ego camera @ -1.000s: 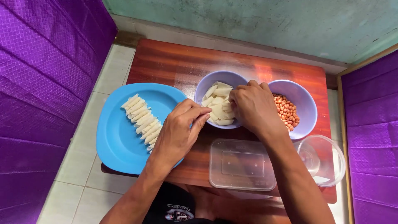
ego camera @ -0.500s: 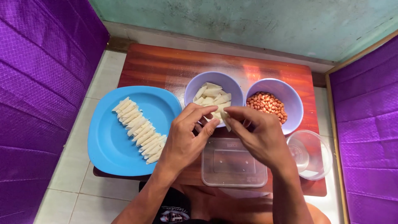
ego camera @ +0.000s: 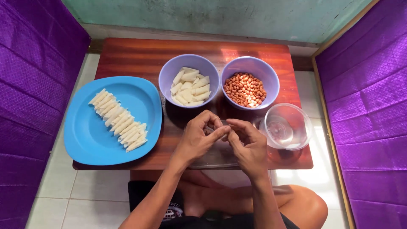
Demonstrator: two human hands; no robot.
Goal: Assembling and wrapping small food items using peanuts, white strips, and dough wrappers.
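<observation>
Head view: the left hand (ego camera: 199, 138) and right hand (ego camera: 248, 142) meet fingertip to fingertip above a clear tub (ego camera: 212, 159) on the worktop (ego camera: 135, 55), fingers curled; whether they pinch anything, I cannot tell. A row of rolled pastries (ego camera: 119, 121) already fills the blue plate (ego camera: 85, 144) (a fair share done, I judge). Flat pieces (ego camera: 190, 87) remain in one purple bowl (ego camera: 169, 72), peanuts (ego camera: 245, 89) in the other.

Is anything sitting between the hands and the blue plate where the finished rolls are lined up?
Nothing visible does. The left hand and right hand meet fingertip to fingertip over a clear container at the table's front edge. The blue plate with its row of rolls lies just left, with only bare table between.
</observation>
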